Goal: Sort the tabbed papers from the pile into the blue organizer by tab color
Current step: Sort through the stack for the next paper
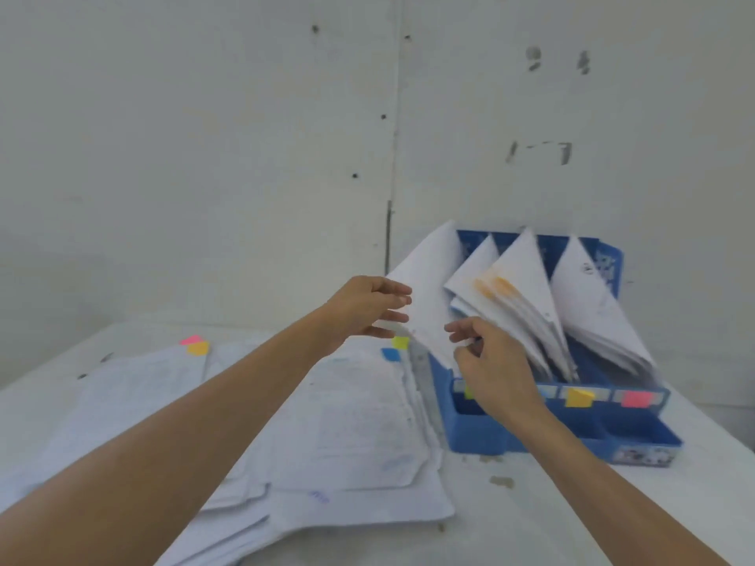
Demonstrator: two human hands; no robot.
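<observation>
Nearest me lies the pile of tabbed papers (347, 422). Beyond it, my left hand (367, 308) touches with straight fingers a white sheet (429, 288) in the leftmost slot of the blue organizer (482, 435). My right hand (494, 365) curls at the sheet's lower edge, grip unclear.
</observation>
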